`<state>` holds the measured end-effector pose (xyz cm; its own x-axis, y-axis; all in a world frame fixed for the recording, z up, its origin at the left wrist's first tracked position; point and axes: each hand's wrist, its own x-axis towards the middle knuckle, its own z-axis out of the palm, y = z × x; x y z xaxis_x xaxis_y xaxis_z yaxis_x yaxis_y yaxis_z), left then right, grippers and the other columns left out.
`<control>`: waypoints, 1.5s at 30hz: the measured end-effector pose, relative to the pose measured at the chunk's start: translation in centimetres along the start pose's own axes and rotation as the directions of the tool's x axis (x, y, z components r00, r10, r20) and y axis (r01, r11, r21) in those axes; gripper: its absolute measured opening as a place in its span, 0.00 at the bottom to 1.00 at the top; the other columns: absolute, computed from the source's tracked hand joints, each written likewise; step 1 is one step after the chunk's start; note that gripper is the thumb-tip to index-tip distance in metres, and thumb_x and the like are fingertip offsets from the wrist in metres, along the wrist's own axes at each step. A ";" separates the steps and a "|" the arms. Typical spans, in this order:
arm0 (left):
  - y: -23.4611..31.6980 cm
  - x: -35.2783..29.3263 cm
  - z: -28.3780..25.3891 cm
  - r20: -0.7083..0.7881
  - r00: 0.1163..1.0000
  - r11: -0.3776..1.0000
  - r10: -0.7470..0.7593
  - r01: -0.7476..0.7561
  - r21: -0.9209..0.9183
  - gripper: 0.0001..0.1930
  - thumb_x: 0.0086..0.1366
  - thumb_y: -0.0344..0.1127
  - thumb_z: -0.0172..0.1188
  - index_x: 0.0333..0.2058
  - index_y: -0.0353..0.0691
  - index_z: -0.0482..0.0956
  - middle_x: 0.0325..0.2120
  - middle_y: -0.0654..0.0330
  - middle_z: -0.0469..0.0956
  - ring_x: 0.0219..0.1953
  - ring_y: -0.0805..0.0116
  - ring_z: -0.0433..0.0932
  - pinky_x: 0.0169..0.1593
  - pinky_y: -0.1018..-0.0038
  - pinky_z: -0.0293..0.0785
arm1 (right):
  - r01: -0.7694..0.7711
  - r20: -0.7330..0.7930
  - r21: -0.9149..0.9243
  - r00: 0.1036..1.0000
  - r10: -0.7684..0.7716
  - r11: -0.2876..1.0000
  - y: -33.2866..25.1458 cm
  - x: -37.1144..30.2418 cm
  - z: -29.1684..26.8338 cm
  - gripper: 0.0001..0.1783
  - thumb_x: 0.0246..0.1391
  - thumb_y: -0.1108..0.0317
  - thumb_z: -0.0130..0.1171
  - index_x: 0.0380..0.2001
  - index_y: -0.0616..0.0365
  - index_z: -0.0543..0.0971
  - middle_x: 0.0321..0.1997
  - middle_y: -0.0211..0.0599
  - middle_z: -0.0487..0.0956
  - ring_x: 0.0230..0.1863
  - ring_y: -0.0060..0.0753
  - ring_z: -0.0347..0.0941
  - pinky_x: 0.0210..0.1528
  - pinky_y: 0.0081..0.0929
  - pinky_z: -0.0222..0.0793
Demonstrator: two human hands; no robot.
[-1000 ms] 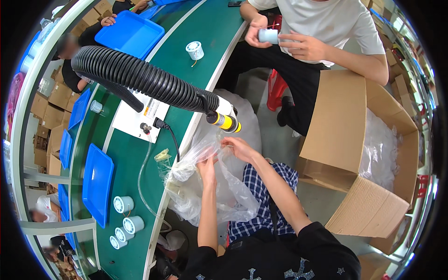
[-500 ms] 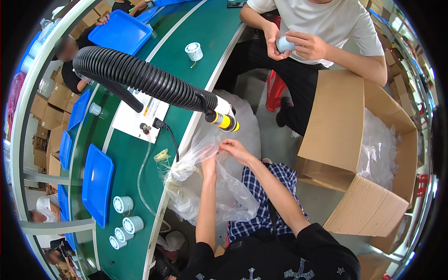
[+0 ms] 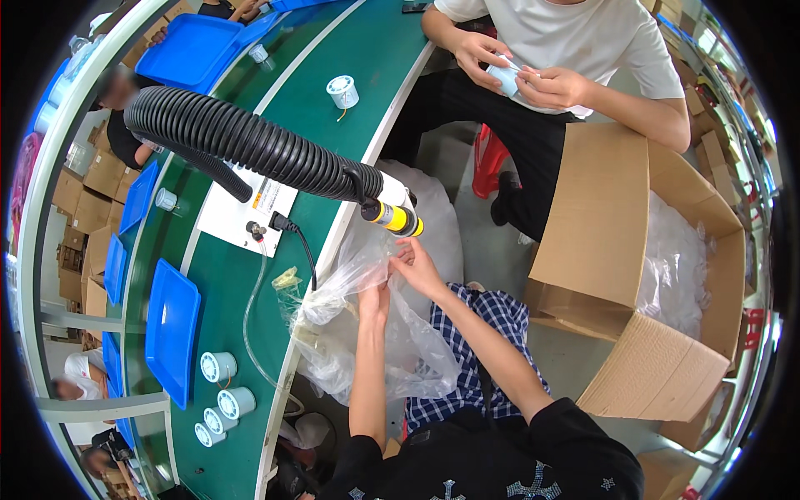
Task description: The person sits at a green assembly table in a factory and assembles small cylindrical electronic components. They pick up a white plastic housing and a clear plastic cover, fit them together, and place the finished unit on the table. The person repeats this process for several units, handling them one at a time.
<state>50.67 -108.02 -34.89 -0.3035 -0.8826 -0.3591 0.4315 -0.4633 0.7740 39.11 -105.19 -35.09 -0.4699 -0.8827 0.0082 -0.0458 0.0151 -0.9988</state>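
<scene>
A large clear plastic bag (image 3: 425, 354) drapes over the bench edge and my lap. My left hand (image 3: 373, 300) is at the gathered film in its upper part, its fingers mostly covered and hard to read. Just to the right, my right hand (image 3: 416, 268) has thumb and fingertips pinched together at the bag's upper edge. Those fingertips are right below the yellow and black nozzle (image 3: 393, 218) on a black corrugated hose (image 3: 258, 137). A crumpled yellowish piece of film (image 3: 287, 281) lies on the bench to the left.
The green bench (image 3: 237, 308) carries a white panel (image 3: 242, 218) with cable and tube, blue trays (image 3: 172, 333) and several pale blue cylinders (image 3: 236, 403). An open carton (image 3: 600, 217) holding clear plastic stands right. Across, a person in white (image 3: 575, 42) handles a pale blue cylinder (image 3: 505, 77).
My right hand has risen slightly toward the nozzle, while my left hand has dropped a little. The person across has turned the cylinder. Another cylinder now shows beside the far blue tray.
</scene>
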 end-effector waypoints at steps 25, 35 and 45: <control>-6.5 12.6 -6.4 0.237 0.966 0.944 -0.105 0.171 -0.280 0.11 0.60 0.31 0.52 0.42 0.39 0.71 0.36 0.60 0.73 0.37 0.68 0.73 0.40 0.74 0.73 | -0.275 -0.043 0.184 0.957 0.287 0.944 6.0 10.6 -1.1 0.15 0.55 0.64 0.47 0.42 0.64 0.72 0.26 0.43 0.79 0.26 0.27 0.75 0.31 0.22 0.70; -10.2 12.2 -6.4 0.275 0.956 0.936 -0.101 0.185 -0.301 0.15 0.61 0.34 0.50 0.46 0.39 0.68 0.41 0.59 0.70 0.43 0.67 0.71 0.47 0.72 0.69 | -0.057 0.045 0.012 0.997 0.056 0.998 11.2 8.9 2.0 0.28 0.54 0.55 0.46 0.54 0.62 0.64 0.60 0.52 0.60 0.62 0.47 0.55 0.60 0.34 0.54; -10.8 11.5 -3.0 0.284 0.956 0.953 -0.080 0.157 -0.260 0.18 0.62 0.36 0.48 0.50 0.39 0.65 0.46 0.59 0.68 0.47 0.67 0.68 0.50 0.70 0.66 | -0.037 0.238 -0.116 0.969 0.064 0.993 10.2 9.7 -0.6 0.34 0.58 0.43 0.33 0.58 0.58 0.61 0.66 0.47 0.51 0.67 0.43 0.44 0.65 0.37 0.41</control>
<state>45.03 -113.39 -48.94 -0.5654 -0.7837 -0.2572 0.5841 -0.6006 0.5459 33.56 -113.27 -45.17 -0.2483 -0.9663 -0.0674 -0.1298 0.1021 -0.9863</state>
